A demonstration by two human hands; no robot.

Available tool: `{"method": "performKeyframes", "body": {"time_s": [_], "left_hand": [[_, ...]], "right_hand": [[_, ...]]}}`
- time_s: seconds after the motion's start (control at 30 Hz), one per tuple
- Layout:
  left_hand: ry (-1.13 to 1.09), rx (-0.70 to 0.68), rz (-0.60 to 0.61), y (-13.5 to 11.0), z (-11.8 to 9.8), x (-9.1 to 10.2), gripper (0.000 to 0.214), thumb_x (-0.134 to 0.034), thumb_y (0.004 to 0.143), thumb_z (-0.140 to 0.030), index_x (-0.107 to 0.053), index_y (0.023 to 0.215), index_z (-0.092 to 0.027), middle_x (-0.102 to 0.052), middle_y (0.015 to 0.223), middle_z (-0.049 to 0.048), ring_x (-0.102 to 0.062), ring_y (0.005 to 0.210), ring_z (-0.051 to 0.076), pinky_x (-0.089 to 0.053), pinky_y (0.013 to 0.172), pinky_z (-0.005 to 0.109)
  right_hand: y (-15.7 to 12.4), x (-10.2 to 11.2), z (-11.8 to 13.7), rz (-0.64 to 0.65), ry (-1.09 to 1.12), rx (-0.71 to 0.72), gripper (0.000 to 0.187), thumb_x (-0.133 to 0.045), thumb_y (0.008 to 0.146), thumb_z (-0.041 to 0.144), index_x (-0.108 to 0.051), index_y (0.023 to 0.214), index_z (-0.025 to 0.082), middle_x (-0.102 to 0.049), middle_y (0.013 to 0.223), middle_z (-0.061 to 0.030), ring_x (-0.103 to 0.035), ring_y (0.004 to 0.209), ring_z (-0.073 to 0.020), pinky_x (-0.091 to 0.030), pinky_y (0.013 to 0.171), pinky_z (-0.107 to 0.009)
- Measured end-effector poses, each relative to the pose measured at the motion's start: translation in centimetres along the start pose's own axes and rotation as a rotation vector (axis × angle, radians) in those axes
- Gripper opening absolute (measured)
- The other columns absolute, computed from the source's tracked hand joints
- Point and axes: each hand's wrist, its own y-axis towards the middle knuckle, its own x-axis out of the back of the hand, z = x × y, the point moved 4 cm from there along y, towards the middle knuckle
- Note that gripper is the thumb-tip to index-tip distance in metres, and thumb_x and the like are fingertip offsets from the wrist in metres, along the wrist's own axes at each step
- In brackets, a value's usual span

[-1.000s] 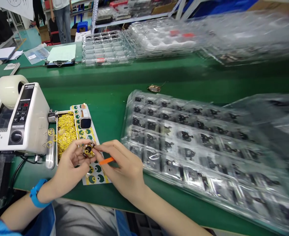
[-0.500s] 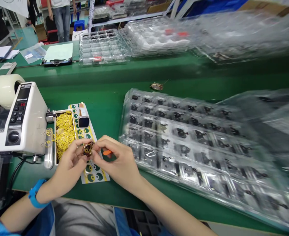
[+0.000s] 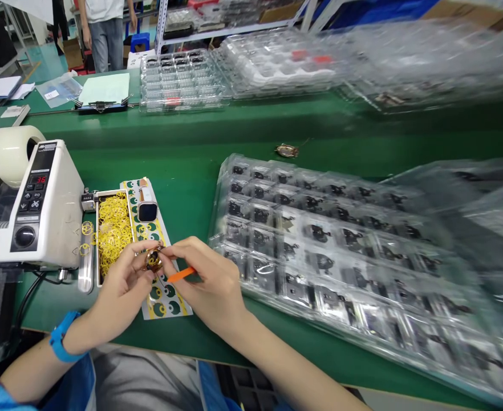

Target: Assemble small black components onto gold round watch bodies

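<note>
In the head view, my left hand [image 3: 125, 285] pinches a small round gold-rimmed watch-like case [image 3: 153, 260], dark inside with a bit of yellow. My right hand [image 3: 211, 279] is closed around a thin orange tool [image 3: 181, 274], its fingertips touching the right side of the case. The tool's exact kind cannot be made out, and fingers cover part of the case. Below both hands lies a sticker sheet [image 3: 172, 308] with yellow and green round shapes. A square-faced watch [image 3: 147, 212] rests on that sheet.
A box of yellow rings [image 3: 113, 222] stands left of the sheet, beside a white tape dispenser [image 3: 59, 200]. To the right lies a large clear tray [image 3: 272, 285] with dark parts in its pockets. Another gold-rimmed part [image 3: 287, 150] sits behind it. A person [image 3: 106, 34] stands far back.
More of the orange tool now shows, slanting out between my right fingers. My right fingers have shifted slightly at the case, while my left hand keeps its hold.
</note>
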Motion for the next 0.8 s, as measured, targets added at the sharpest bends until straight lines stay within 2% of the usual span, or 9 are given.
{"method": "performKeyframes", "body": {"time_s": [0.17,0.27,0.37,0.47,0.57,0.67,0.8], "left_hand": [[0.081,-0.032,0.055,-0.20,0.19,-0.15,0.029,-0.053,0.092,-0.014,-0.056,0.119,-0.023,-0.069,0.106,0.0039,-0.064,0.101,0.017,-0.047,0.091,0.027],[0.099,-0.030,0.081,-0.22,0.32,-0.20,0.030,-0.051,0.093,-0.015,-0.055,0.121,-0.024,-0.068,0.099,0.0028,-0.063,0.102,0.018,-0.048,0.087,0.026],[0.102,-0.022,0.100,-0.20,0.50,-0.26,0.029,-0.050,0.094,-0.015,-0.055,0.122,-0.023,-0.068,0.101,0.0030,-0.063,0.100,0.017,-0.048,0.087,0.026],[0.077,-0.024,0.078,-0.08,0.45,-0.22,0.028,-0.051,0.094,-0.016,-0.055,0.121,-0.022,-0.068,0.113,0.0053,-0.063,0.105,0.017,-0.047,0.094,0.028],[0.010,-0.031,0.022,0.20,0.03,-0.03,0.026,-0.055,0.092,-0.017,-0.055,0.118,-0.021,-0.069,0.118,0.0069,-0.064,0.110,0.018,-0.047,0.098,0.030],[-0.044,-0.021,-0.025,0.50,-0.38,0.19,0.023,-0.060,0.089,-0.019,-0.057,0.111,-0.020,-0.073,0.111,0.0065,-0.067,0.107,0.020,-0.049,0.095,0.031],[-0.119,0.009,-0.033,0.69,-0.36,0.31,0.027,-0.063,0.087,-0.021,-0.058,0.113,-0.020,-0.075,0.107,0.0059,-0.070,0.102,0.021,-0.054,0.091,0.033]], "right_hand": [[0.12,-0.01,0.21,-0.001,-0.109,0.056,0.013,-0.055,0.087,0.006,-0.056,0.082,0.017,-0.062,0.070,-0.0040,-0.059,0.060,-0.0132,-0.046,0.050,-0.023],[0.09,-0.02,0.20,-0.020,-0.130,0.101,0.014,-0.053,0.087,0.006,-0.052,0.080,0.018,-0.061,0.069,-0.0036,-0.056,0.058,-0.0127,-0.042,0.049,-0.023],[0.04,-0.04,0.04,-0.009,-0.077,0.104,0.017,-0.052,0.086,0.005,-0.049,0.079,0.020,-0.058,0.067,-0.0016,-0.054,0.057,-0.0116,-0.041,0.049,-0.021],[0.07,0.19,0.19,0.002,-0.025,0.121,0.017,-0.052,0.085,0.004,-0.049,0.079,0.020,-0.057,0.068,-0.0005,-0.052,0.056,-0.0101,-0.040,0.049,-0.020],[0.30,0.49,0.15,0.045,0.160,0.017,0.017,-0.055,0.084,0.006,-0.049,0.076,0.021,-0.055,0.067,0.0016,-0.049,0.055,-0.0088,-0.038,0.047,-0.020],[0.44,0.43,-0.16,0.098,0.318,-0.139,0.019,-0.055,0.084,0.007,-0.049,0.072,0.021,-0.051,0.064,0.0037,-0.044,0.051,-0.0076,-0.033,0.044,-0.019],[0.28,0.09,-0.26,0.087,0.284,-0.121,0.018,-0.055,0.083,0.005,-0.051,0.075,0.020,-0.052,0.067,0.0034,-0.048,0.056,-0.0082,-0.037,0.049,-0.019]]}}
